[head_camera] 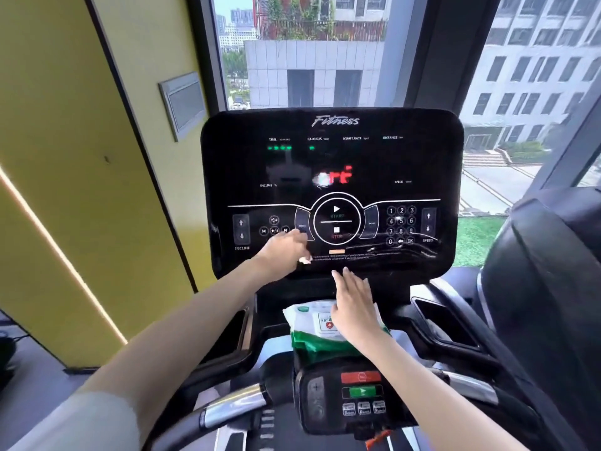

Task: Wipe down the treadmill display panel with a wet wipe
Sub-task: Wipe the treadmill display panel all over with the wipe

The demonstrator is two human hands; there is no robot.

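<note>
Left hand point(283, 247) is pressed to the lower left of the display panel point(331, 157), fingers closed over a wet wipe point(305, 260); only a small white corner shows below the knuckles. Right hand point(353, 305) is flat and open, fingers together, holding nothing, lying on the wipes pack point(307, 320) that rests on the console ledge under the panel.

Step in hand, by the look of it: wiping the lower control band. Streaks and wet glare sit along the bottom right near the keypad point(401, 225); the upper readout area shows no streaks.

To do it well:
- spread the wipe flat under the palm, not bunched, for wider contact
- overlapping passes, one direction, top down so drips get caught
- light pressure over start/stop point(336, 222); the display is lit, so a hard press could trigger it

Hard to make out:
- most of the wipe, hidden by the hand
- fine print under the stop button, smeared by glare
- pack label, half covered by the right hand
- centre red readout, blurred
</note>
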